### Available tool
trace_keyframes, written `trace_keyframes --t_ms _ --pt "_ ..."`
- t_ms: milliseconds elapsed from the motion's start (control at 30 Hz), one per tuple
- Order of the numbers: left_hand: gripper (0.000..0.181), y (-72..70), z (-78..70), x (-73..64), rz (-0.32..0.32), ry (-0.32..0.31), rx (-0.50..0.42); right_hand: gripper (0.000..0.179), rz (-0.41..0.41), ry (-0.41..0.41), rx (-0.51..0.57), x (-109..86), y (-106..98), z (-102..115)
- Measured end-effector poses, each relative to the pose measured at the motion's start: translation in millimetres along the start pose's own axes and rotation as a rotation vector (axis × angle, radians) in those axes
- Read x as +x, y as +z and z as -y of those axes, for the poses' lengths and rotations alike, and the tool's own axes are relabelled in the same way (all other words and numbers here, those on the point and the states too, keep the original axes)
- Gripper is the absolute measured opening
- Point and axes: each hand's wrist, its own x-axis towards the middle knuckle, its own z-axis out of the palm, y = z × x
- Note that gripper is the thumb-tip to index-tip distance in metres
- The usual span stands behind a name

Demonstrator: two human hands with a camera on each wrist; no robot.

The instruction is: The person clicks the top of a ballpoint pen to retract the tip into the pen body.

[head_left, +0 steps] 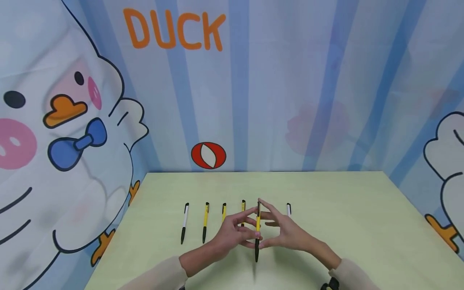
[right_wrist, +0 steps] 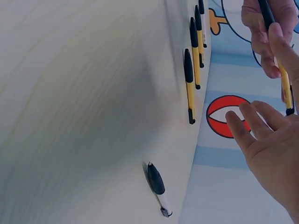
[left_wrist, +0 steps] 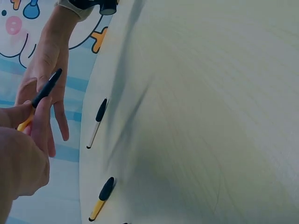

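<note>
A yellow ballpoint pen [head_left: 258, 224] with a black grip is held upright above the table, tip downward. My left hand [head_left: 233, 233] pinches it around the lower middle, between thumb and fingers. On its other side, my right hand [head_left: 288, 233] spans the pen lengthwise, index fingertip at the top end and thumb by the black grip; the other fingers are spread. The left wrist view shows the pen's dark grip [left_wrist: 46, 88] sticking out past my left fingers. Behind the hands lie yellow pens [head_left: 206, 217] and a white pen [head_left: 288, 209], partly hidden by them.
Another white pen [head_left: 185, 221] lies at the left end of the row, black grips toward me. The pale green table [head_left: 326, 193] meets a blue striped backdrop [head_left: 268, 100] with a duck printed on it. Shadows of the hands fall on the tabletop.
</note>
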Motion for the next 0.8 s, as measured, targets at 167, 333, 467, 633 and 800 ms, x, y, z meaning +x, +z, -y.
trace_keyframes --t_ms 167,333,467,633,800 --pt "0.068 -3.3 -0.8 -2.7 -0.001 0.036 0.028 0.104 -0.006 -0.011 -0.01 -9.8 -7.0 -9.6" --pt "0.068 -9.8 0.5 -1.5 -0.055 0.029 0.037 0.081 -0.031 0.061 -0.027 -24.9 -18.2 -24.0" --pt "0.069 -16.3 2.5 2.2 -0.08 0.031 0.043 0.068 -0.079 0.085 -0.041 -34.2 -29.0 -32.7" --pt "0.07 -23.8 3.8 10.0 -0.088 0.04 0.052 0.061 -0.126 0.066 -0.048 -43.9 -43.3 -36.8" --pt "0.07 -28.4 4.5 22.4 -0.11 0.048 0.107 0.058 -0.15 0.048 -0.061 -48.7 -55.2 -40.1"
